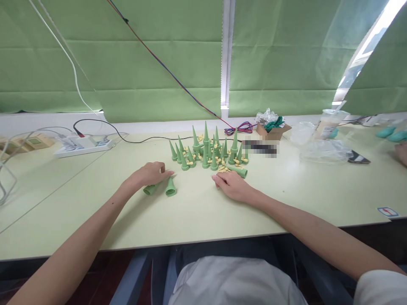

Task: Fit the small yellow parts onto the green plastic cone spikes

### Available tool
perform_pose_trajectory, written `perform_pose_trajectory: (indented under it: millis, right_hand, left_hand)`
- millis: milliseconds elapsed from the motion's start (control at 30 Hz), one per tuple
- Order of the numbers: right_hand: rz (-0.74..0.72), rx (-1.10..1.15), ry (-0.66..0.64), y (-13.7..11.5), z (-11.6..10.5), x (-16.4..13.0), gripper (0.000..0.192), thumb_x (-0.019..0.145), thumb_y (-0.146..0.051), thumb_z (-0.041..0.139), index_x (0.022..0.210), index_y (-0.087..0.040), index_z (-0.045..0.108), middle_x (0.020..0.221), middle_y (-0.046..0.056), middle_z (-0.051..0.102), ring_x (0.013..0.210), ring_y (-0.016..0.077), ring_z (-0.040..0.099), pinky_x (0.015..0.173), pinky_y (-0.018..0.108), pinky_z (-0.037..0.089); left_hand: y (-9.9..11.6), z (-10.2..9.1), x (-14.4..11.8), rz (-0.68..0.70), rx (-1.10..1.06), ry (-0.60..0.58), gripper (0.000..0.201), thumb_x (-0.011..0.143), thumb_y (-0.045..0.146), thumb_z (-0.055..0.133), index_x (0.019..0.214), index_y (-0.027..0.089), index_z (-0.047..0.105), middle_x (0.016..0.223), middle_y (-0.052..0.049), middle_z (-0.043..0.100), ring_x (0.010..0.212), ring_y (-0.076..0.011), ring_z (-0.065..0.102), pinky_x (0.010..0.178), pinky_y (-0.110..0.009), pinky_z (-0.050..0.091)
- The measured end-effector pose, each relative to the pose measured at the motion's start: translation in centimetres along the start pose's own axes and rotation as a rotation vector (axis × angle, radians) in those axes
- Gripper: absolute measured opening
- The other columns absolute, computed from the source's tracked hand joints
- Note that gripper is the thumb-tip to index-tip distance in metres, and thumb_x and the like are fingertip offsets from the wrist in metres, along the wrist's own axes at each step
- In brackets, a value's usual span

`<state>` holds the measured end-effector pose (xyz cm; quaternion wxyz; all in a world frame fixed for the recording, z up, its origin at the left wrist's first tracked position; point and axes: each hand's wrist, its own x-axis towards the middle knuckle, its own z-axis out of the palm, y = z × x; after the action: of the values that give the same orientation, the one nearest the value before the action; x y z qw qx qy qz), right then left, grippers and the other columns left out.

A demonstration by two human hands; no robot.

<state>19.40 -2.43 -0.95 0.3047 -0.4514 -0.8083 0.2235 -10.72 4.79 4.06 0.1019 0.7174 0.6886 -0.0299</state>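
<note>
My left hand (151,173) arches over the left part of the table, thumb stretched out and apart from the bent fingers. Beneath it lies a green tube (150,189), partly covered by the hand. A hollow green cone (171,189) lies by the thumb with its wide mouth facing me; whether the thumb touches its tip I cannot tell. My right hand (233,186) rests on the table, fingers curled together, and what they hold, if anything, is hidden. Just beyond it are small yellow pieces (224,168) and another green tube (238,171). Several green cones (205,146) stand grouped ahead, with yellow pieces among them.
A white power strip (84,146) with cables sits at the left. Behind the cones lie coiled wires (243,128) and a cardboard box (272,132). To the right are a drink cup (327,125), plastic bags (327,151) and a phone (359,157). Another person's hand (402,151) shows at the right edge.
</note>
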Motion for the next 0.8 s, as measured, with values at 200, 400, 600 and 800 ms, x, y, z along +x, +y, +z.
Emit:
perform_pose_trajectory:
  millis: [200, 400, 600, 800]
  right_hand:
    - [-0.009, -0.01, -0.004, 0.0, -0.1, 0.0, 0.046, 0.103, -0.035, 0.037, 0.062, -0.019, 0.049, 0.065, 0.001, 0.061, 0.063, 0.0132, 0.052, 0.068, 0.029, 0.035]
    - [-0.024, -0.034, 0.012, 0.2, 0.2, 0.0, 0.046, 0.103, -0.035, 0.037, 0.059, -0.02, 0.041, 0.061, 0.0, 0.057, 0.059, 0.0126, 0.048, 0.063, 0.028, 0.032]
    - [0.003, -0.151, 0.202, 1.1, -0.4, 0.2, 0.03, 0.099, -0.031, 0.044, 0.073, -0.02, 0.053, 0.062, -0.001, 0.056, 0.056, 0.0135, 0.046, 0.06, 0.027, 0.031]
    - [0.066, -0.299, 0.337, 2.4, -2.0, 0.5, 0.017, 0.093, -0.018, 0.05, 0.103, -0.017, 0.064, 0.096, 0.008, 0.07, 0.083, 0.0204, 0.061, 0.071, 0.029, 0.038]
  left_hand:
    - [-0.5, -0.4, -0.4, 0.031, -0.067, -0.103, 0.046, 0.07, 0.06, 0.054, 0.092, 0.021, 0.062, 0.099, -0.011, 0.073, 0.061, -0.0221, 0.065, 0.054, -0.032, 0.044]
    - [-0.7, -0.4, -1.1, 0.05, -0.034, -0.147, 0.031, 0.06, 0.04, 0.06, 0.085, 0.022, 0.061, 0.096, -0.01, 0.072, 0.067, -0.0244, 0.067, 0.056, -0.033, 0.046]
    - [0.6, -1.5, -2.3, 0.028, -0.005, -0.016, 0.024, 0.064, 0.034, 0.058, 0.084, 0.021, 0.06, 0.094, -0.011, 0.071, 0.076, -0.0274, 0.067, 0.056, -0.033, 0.047]
    - [5.8, -2.9, -4.8, 0.405, -0.309, 0.235, 0.028, 0.082, 0.042, 0.056, 0.098, 0.021, 0.06, 0.09, -0.006, 0.071, 0.078, -0.0214, 0.067, 0.062, -0.029, 0.05]
